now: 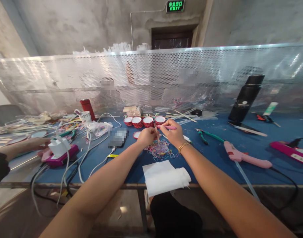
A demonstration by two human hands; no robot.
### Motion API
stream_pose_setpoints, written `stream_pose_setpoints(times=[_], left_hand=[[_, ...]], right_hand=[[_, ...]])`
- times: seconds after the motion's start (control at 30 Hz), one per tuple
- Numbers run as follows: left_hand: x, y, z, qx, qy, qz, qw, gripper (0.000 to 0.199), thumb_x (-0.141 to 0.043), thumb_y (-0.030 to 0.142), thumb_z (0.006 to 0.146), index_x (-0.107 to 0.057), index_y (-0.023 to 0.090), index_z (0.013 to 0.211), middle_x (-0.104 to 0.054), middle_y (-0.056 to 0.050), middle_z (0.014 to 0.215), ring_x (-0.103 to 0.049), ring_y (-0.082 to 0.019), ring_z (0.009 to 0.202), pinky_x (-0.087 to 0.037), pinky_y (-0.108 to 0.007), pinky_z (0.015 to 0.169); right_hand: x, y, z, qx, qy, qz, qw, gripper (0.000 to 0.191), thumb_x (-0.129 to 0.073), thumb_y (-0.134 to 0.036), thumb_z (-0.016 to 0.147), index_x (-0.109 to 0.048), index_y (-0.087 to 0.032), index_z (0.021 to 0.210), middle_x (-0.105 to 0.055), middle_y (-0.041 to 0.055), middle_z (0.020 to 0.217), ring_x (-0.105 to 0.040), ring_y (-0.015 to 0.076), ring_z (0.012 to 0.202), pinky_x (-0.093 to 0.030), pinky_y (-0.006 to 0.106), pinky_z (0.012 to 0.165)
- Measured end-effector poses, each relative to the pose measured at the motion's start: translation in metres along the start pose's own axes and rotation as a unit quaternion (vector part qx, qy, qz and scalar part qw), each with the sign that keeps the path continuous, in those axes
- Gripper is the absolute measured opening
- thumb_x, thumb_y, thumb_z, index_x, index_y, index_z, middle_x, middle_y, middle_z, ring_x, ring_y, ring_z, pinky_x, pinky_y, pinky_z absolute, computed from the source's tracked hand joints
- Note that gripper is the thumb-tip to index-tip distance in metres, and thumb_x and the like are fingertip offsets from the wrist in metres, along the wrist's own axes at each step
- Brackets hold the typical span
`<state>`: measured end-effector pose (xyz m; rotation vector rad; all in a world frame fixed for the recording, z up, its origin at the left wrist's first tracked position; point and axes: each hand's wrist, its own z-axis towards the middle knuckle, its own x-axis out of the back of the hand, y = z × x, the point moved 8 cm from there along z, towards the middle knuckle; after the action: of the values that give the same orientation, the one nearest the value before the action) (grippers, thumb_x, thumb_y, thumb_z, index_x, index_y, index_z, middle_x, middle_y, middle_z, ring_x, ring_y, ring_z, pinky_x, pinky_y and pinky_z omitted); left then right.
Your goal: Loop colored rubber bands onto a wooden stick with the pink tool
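Observation:
My left hand is closed on a thin, pale strip that stands nearly upright. Pinched in my right hand is a pink pen-like tool, its tip close to the strip. Below both hands lies a loose pile of small coloured loops, too small to name surely. Just behind them stand several round red pieces with white tops. A further white-topped piece lies flat, partly hidden by my left hand.
A white cloth overhangs the table's front edge. To the right are green-handled pliers, a pink glue gun and a black bottle. On the left, cables run by a phone and a purple power strip, near another person's hand.

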<state>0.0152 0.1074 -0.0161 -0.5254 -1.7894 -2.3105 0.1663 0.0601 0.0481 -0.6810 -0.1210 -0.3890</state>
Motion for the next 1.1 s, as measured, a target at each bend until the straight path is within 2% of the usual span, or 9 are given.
stream_pose_setpoints(times=[0.1,0.3,0.43,0.67,0.83,1.1], left_hand=[[0.0003,0.0024,-0.0027,0.009,0.003,0.002,1.0,0.014,-0.065,0.023,0.086,-0.067,0.016,0.074,-0.071,-0.003,0.07,-0.065,-0.013,0.062,-0.047,-0.021,0.057],[0.0004,0.0075,-0.0052,0.006,0.004,0.015,1.0,0.014,-0.065,0.023,0.086,-0.067,0.015,0.074,-0.071,-0.002,0.068,-0.063,-0.012,0.059,-0.045,-0.02,0.055],[0.0003,0.0078,-0.0056,0.007,0.005,0.002,1.0,0.013,-0.063,0.02,0.087,-0.068,0.015,0.076,-0.071,-0.002,0.07,-0.062,-0.011,0.057,-0.048,-0.02,0.058],[0.0002,0.0045,-0.004,0.013,0.007,-0.014,1.0,0.011,-0.065,0.02,0.086,-0.068,0.015,0.076,-0.072,-0.003,0.071,-0.066,-0.013,0.062,-0.05,-0.021,0.059],[0.0,0.0061,-0.0049,0.011,0.005,-0.016,1.0,0.013,-0.063,0.017,0.087,-0.068,0.015,0.075,-0.071,-0.002,0.069,-0.064,-0.011,0.059,-0.049,-0.021,0.059],[-0.0003,0.0047,-0.0046,0.018,0.006,-0.027,0.999,0.011,-0.07,0.021,0.084,-0.067,0.015,0.075,-0.072,-0.001,0.07,-0.065,-0.011,0.059,-0.05,-0.02,0.06]], right_hand=[[0.0022,-0.0018,0.0003,0.003,0.011,-0.005,1.0,0.018,-0.06,-0.031,0.082,-0.055,-0.023,0.066,-0.066,0.0004,0.068,-0.06,0.0189,0.068,-0.044,0.031,0.067],[-0.0013,-0.0031,0.0002,0.004,-0.009,0.003,1.0,0.016,-0.06,-0.031,0.082,-0.057,-0.023,0.068,-0.066,0.001,0.069,-0.061,0.0193,0.069,-0.044,0.031,0.067],[0.0027,-0.0021,0.0007,0.004,0.013,-0.008,1.0,0.017,-0.06,-0.03,0.082,-0.056,-0.024,0.067,-0.066,0.0007,0.069,-0.06,0.0193,0.069,-0.044,0.031,0.068],[0.0005,0.0005,-0.0001,-0.001,0.005,-0.004,1.0,0.016,-0.061,-0.031,0.082,-0.058,-0.023,0.068,-0.067,0.0006,0.071,-0.062,0.0195,0.071,-0.044,0.031,0.068],[-0.0011,0.0,-0.0004,0.003,-0.002,0.007,1.0,0.015,-0.061,-0.03,0.082,-0.059,-0.023,0.069,-0.068,0.0014,0.073,-0.062,0.0201,0.072,-0.044,0.032,0.07],[0.0001,-0.0001,0.0,-0.003,0.0,0.006,1.0,0.016,-0.061,-0.03,0.082,-0.057,-0.023,0.068,-0.066,0.0007,0.07,-0.061,0.0195,0.071,-0.043,0.031,0.069]])
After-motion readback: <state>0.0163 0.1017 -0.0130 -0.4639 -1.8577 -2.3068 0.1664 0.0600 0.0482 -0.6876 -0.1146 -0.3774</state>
